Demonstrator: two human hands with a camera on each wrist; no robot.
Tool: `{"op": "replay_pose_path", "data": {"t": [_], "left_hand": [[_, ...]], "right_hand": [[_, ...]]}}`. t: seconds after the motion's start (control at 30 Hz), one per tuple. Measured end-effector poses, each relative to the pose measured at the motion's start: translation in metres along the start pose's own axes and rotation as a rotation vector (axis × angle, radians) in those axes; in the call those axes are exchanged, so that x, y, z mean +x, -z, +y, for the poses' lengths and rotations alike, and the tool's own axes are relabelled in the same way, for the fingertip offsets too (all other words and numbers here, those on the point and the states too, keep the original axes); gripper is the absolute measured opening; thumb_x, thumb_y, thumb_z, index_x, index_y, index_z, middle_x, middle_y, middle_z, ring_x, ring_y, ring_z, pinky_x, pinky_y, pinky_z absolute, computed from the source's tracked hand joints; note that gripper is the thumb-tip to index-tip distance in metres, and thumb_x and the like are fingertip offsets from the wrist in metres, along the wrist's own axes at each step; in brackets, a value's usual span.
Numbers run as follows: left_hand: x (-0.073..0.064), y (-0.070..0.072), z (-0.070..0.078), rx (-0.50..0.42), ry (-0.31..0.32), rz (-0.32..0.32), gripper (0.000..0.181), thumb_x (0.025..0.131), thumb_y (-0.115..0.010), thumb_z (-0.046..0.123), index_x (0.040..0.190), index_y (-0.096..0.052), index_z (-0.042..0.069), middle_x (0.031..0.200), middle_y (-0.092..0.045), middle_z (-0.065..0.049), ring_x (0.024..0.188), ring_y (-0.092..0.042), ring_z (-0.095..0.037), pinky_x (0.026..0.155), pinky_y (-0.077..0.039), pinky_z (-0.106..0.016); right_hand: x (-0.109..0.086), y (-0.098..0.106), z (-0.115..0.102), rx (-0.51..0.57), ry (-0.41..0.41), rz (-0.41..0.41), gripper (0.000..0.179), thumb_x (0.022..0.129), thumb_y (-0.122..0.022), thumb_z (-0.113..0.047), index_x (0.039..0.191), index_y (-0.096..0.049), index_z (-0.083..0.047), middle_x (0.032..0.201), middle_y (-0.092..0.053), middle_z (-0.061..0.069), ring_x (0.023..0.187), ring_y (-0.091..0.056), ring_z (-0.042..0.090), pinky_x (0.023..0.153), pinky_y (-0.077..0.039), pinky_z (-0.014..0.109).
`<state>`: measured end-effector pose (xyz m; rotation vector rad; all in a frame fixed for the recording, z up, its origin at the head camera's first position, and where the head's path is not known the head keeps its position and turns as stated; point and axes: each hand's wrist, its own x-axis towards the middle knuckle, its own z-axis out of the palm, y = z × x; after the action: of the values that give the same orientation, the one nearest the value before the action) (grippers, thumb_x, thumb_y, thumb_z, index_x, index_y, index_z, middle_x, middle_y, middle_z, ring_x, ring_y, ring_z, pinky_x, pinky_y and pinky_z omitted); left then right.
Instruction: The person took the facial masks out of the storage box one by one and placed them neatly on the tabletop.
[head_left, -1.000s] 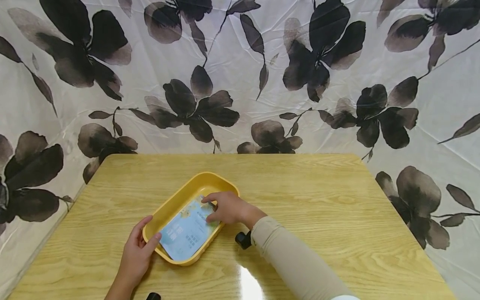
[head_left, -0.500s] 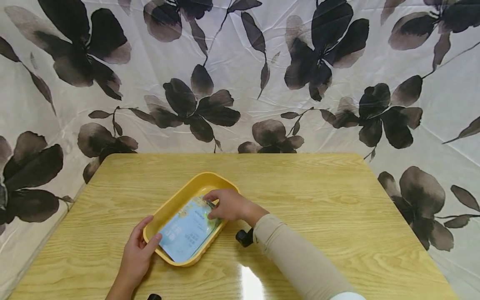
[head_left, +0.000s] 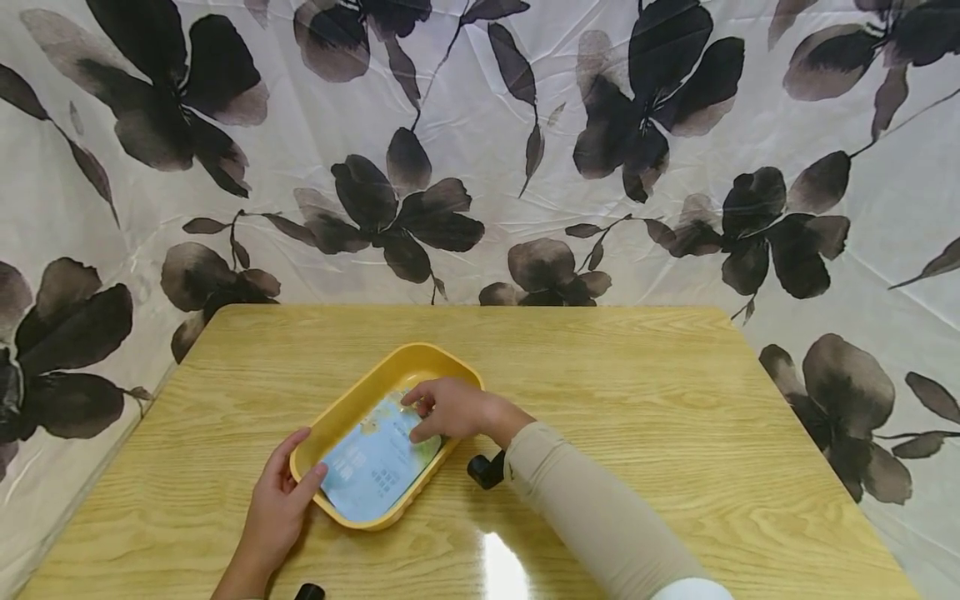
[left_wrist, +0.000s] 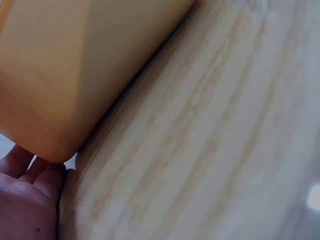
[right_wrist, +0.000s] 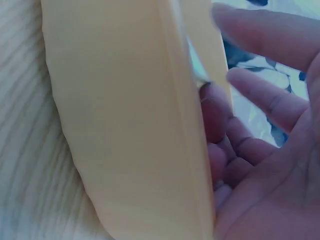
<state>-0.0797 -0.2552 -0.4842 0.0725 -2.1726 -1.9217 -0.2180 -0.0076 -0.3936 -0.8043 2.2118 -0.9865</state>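
A yellow rectangular plastic tray [head_left: 405,360] stands slantwise on the wooden table. Inside it lies a flat light-blue packet [head_left: 367,471] with printed characters and a yellow-green floral pattern at its far end. My left hand [head_left: 279,492] grips the tray's near left corner, thumb over the rim and fingers outside, under the corner in the left wrist view. My right hand [head_left: 457,410] reaches over the far right rim, index finger and thumb apart above the packet's floral end. In the right wrist view, curled lower fingers [right_wrist: 214,112] lie just inside the rim, by a packet edge.
A black cylindrical piece [head_left: 486,471] shows beside the right wrist, and another black piece [head_left: 310,592] at the bottom edge. The wood-grain table [head_left: 637,400] extends to both sides, with a floral cloth [head_left: 450,150] hanging behind it.
Half a second ago, the right finger and thumb were closer together at the packet's far edge; now they are spread and the packet lies flatter. The left hand keeps its hold on the tray.
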Motion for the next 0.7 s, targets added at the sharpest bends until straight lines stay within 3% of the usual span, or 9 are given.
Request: {"op": "replay_pose_path", "data": {"t": [0.1, 0.23, 0.4, 0.57, 0.7], "left_hand": [[0.0, -0.001, 0.001, 0.007, 0.002, -0.004, 0.054, 0.101, -0.058, 0.001, 0.148, -0.033, -0.005, 0.131, -0.044, -0.015, 0.107, -0.056, 0.003, 0.082, -0.051, -0.012], [0.0, -0.002, 0.003, 0.005, 0.006, -0.006, 0.055, 0.101, -0.057, 0.001, 0.149, -0.031, -0.007, 0.135, -0.039, -0.024, 0.107, -0.056, 0.005, 0.082, -0.051, -0.012], [0.001, -0.003, 0.004, -0.001, 0.023, -0.013, 0.056, 0.102, -0.057, 0.001, 0.15, -0.029, -0.007, 0.135, -0.038, -0.026, 0.104, -0.057, 0.005, 0.081, -0.052, -0.013], [0.001, -0.002, 0.004, 0.006, 0.024, -0.02, 0.056, 0.102, -0.056, 0.002, 0.15, -0.028, -0.006, 0.137, -0.037, -0.032, 0.105, -0.056, 0.006, 0.081, -0.051, -0.012], [0.001, -0.002, 0.004, 0.006, 0.028, -0.013, 0.055, 0.102, -0.056, 0.003, 0.15, -0.029, -0.005, 0.137, -0.038, -0.03, 0.105, -0.055, 0.006, 0.082, -0.051, -0.012]], "right_hand": [[0.0, -0.002, 0.001, 0.048, 0.035, -0.012, 0.05, 0.091, -0.076, -0.012, 0.138, -0.058, -0.008, 0.099, -0.055, 0.002, 0.089, -0.047, 0.016, 0.071, -0.039, 0.027], [0.0, -0.004, 0.0, 0.078, 0.043, 0.018, 0.049, 0.089, -0.078, -0.012, 0.135, -0.061, -0.01, 0.114, -0.059, 0.002, 0.102, -0.052, 0.016, 0.082, -0.045, 0.025], [0.0, -0.008, -0.003, 0.055, 0.062, 0.01, 0.05, 0.086, -0.082, -0.015, 0.132, -0.064, -0.013, 0.129, -0.061, -0.002, 0.112, -0.054, 0.012, 0.097, -0.044, 0.022], [-0.001, -0.012, -0.007, 0.045, 0.082, -0.013, 0.055, 0.084, -0.083, -0.017, 0.135, -0.063, -0.013, 0.129, -0.06, -0.002, 0.11, -0.054, 0.009, 0.095, -0.044, 0.02], [-0.002, -0.017, -0.008, 0.029, 0.081, -0.017, 0.054, 0.084, -0.084, -0.018, 0.134, -0.064, -0.016, 0.132, -0.058, -0.002, 0.115, -0.052, 0.008, 0.094, -0.044, 0.02]]}}
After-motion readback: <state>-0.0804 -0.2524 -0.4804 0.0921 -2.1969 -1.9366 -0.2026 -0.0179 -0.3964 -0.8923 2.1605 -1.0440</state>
